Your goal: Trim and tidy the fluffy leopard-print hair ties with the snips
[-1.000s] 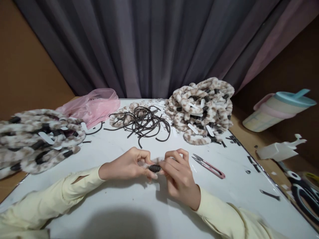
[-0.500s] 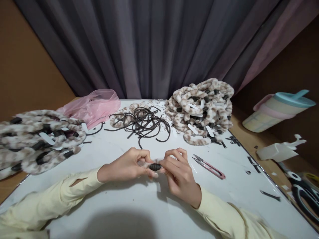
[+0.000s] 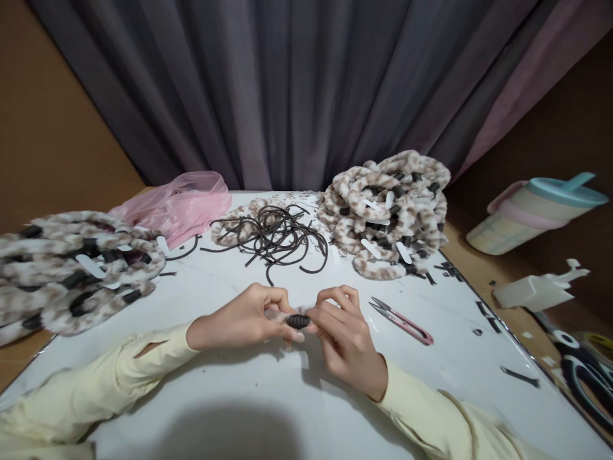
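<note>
Pinching a dark coil [image 3: 297,321] between left hand [image 3: 243,318] and right hand [image 3: 343,333]. Flanked by pink snips [image 3: 395,314] just beside the right, tangled cords [image 3: 268,235] beyond both.

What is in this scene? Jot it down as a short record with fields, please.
Hands: left hand and right hand both hold a dark-banded fuzzy piece
Surface: white table
Tool near right hand: pink-handled snips, lying flat
Beyond hands: tangle of dark cords
Left side: left fuzzy pile, pink plastic bag
Right side: right fuzzy pile, blue-lidded cup
</note>
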Demonstrator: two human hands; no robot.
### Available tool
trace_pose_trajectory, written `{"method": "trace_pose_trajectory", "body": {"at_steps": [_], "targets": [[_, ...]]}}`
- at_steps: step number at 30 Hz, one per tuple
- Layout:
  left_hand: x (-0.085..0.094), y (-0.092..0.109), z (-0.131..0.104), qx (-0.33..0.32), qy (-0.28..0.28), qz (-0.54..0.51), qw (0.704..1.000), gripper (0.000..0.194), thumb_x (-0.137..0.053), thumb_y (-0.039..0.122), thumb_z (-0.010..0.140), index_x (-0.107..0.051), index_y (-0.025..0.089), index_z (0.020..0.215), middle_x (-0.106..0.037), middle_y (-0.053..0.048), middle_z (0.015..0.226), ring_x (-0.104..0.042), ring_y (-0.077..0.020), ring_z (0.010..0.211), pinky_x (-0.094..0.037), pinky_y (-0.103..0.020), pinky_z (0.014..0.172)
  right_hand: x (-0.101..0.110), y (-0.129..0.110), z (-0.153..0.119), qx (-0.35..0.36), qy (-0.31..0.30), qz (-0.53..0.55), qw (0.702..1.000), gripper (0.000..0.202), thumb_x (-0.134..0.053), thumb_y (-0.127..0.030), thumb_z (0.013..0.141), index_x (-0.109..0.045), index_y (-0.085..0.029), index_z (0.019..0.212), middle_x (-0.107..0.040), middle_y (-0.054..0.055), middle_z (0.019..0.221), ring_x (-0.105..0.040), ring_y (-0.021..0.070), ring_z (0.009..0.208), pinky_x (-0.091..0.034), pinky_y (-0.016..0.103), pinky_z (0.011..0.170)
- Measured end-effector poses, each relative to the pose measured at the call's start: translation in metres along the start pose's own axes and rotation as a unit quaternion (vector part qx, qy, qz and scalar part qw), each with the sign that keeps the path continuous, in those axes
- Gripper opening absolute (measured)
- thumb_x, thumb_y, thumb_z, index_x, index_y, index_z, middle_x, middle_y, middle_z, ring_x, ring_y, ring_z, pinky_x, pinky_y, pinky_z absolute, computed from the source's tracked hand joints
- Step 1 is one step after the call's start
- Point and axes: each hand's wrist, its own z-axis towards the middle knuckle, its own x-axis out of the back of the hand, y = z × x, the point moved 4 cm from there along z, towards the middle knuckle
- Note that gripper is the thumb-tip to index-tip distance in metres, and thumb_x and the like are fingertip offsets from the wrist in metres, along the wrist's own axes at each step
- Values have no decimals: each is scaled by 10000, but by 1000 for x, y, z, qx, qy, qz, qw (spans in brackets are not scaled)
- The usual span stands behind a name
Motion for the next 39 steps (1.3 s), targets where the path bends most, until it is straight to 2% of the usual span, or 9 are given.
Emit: {"method": "trace_pose_trajectory", "body": {"at_steps": [6, 15, 19, 24, 30, 36, 39], "targets": [[-1, -1, 1, 5, -7, -19, 1000, 295, -714, 291, 640, -458, 144, 633, -599, 32, 555, -562, -97, 504, -392, -177, 458, 0, 0, 0, 5, -1, -5, 1000, 222, -363, -27, 748, -550, -143, 777, -520, 21, 591, -471, 186, 753, -301, 352, 703], [-3, -2, 0, 7, -15, -57, 998, 288, -714, 258, 651, -450, 144, 635, -609, 35, 529, -575, -92, 473, -388, -165, 433, 0, -1, 0, 9, -4, -8, 1000, 218, -361, -10, 747, -534, -138, 780, -516, 23, 597, -465, 186, 755, -299, 352, 698], [-5, 0, 1, 18, -42, -74, 996, 305, -714, 236, 651, -420, 154, 630, -579, 55, 464, -571, -94, 446, -348, -150, 403, 1, -4, -2, 50, 9, -50, 997, 202, -361, -23, 743, -522, -137, 785, -547, 42, 627, -474, 201, 768, -300, 360, 693], [-7, 6, 0, 25, -65, -64, 996, 303, -714, 254, 655, -432, 146, 624, -631, 19, 517, -538, -71, 428, -313, -145, 396, 0, -9, -6, 108, 24, -103, 989, 189, -382, -24, 745, -521, -121, 830, -572, 57, 646, -482, 205, 781, -305, 353, 694], [-2, 8, 0, 18, -47, -31, 998, 327, -702, 327, 676, -421, 160, 679, -644, 24, 555, -487, -55, 441, -306, -145, 419, 0, 1, 0, 41, -15, -43, 998, 169, -376, -43, 771, -517, -130, 804, -543, 44, 647, -470, 205, 787, -289, 364, 706], [3, 10, -2, 21, -48, 37, 998, 276, -689, 333, 687, -505, 164, 805, -569, 75, 539, -450, -60, 476, -304, -150, 444, 0, 6, 2, -10, -58, 28, 998, 139, -421, -85, 830, -532, -149, 883, -571, 22, 683, -469, 189, 800, -275, 367, 742], [5, 11, -1, 11, -51, 59, 997, 249, -655, 332, 721, -516, 167, 846, -597, 59, 584, -466, -70, 503, -333, -160, 472, -1, 9, 2, -33, -74, 61, 995, 126, -453, -131, 847, -535, -159, 938, -594, 34, 761, -477, 185, 796, -294, 366, 754]]}}
